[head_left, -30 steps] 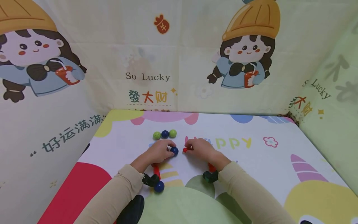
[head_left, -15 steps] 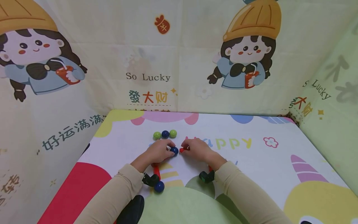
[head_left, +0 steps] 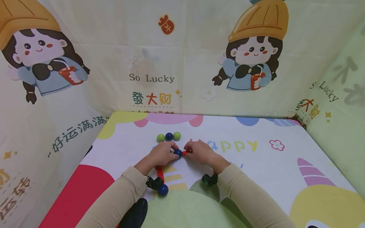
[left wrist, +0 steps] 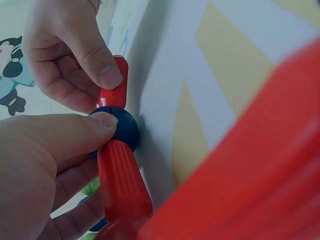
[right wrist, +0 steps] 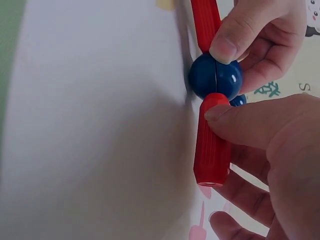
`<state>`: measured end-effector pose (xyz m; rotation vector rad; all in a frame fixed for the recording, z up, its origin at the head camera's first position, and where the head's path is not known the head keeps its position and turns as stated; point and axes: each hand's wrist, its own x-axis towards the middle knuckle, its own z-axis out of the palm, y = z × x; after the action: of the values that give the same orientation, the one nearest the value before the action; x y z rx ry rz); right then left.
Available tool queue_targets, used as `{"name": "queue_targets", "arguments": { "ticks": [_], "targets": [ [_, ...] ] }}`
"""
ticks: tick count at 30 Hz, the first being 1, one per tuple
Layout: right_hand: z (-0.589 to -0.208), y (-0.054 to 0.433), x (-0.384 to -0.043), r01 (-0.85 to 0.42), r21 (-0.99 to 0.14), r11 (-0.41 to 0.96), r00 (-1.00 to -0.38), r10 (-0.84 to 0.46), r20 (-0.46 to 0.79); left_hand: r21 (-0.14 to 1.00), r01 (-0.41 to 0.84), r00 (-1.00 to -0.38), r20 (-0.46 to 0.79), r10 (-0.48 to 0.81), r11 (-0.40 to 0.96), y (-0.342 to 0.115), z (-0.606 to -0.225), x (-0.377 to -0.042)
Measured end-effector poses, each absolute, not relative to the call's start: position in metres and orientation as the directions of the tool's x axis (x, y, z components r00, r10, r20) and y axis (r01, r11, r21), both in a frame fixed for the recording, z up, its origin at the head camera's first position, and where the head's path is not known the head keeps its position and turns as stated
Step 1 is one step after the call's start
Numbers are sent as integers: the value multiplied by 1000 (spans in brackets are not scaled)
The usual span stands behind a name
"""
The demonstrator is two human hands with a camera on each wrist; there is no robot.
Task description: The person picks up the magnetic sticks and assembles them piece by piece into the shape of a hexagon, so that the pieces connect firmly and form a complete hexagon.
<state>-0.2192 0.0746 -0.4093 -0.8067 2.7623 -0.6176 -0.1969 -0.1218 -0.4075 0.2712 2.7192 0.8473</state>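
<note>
Left hand (head_left: 162, 153): pinching one blue ball (right wrist: 212, 77)
Right hand (head_left: 201, 152): pinching one red stick (right wrist: 211, 155) against that ball
Row beyond: I count two green balls (head_left: 177, 136), one middle blue ball (head_left: 169, 136)
Near left sleeve (head_left: 114, 200): third blue ball (head_left: 163, 190)

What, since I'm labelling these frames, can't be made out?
Head view: most of the red stick, behind the right hand.
Head view: part of the black object, under the left sleeve.
Left wrist: nearest red bar, blurred and cut by the frame edge.
Right wrist: most of the rear blue ball, behind the held blue ball and right hand.
</note>
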Motion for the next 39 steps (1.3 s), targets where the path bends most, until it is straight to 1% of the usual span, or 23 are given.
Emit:
{"name": "queue_targets", "arguments": {
  "ticks": [9,12,16,19,25,28,39],
  "targets": [
    [-410,85,-219,-463,-432,774,-844,-534,-53,552,107,-948,-195,253,827,-121,-408,-197],
    [-409,90,-220,-445,-423,789,-856,-514,-59,537,102,-949,-200,244,837,-121,-409,-197],
    [-406,98,-218,-396,-453,799,-876,-476,-75,520,104,-946,-212,246,848,-123,-408,-196],
    [-403,103,-215,-372,-472,799,-884,-460,-82,505,123,-939,-220,265,854,-125,-406,-195],
    [-396,114,-210,-383,-481,789,-884,-464,-55,480,187,-915,-233,330,857,-128,-404,-192],
    [-394,118,-208,-389,-487,782,-885,-464,-40,473,195,-913,-233,335,859,-131,-405,-192],
    [-397,123,-206,-356,-514,780,-893,-446,-58,500,100,-939,-239,248,860,-143,-408,-184]
  ]
}}
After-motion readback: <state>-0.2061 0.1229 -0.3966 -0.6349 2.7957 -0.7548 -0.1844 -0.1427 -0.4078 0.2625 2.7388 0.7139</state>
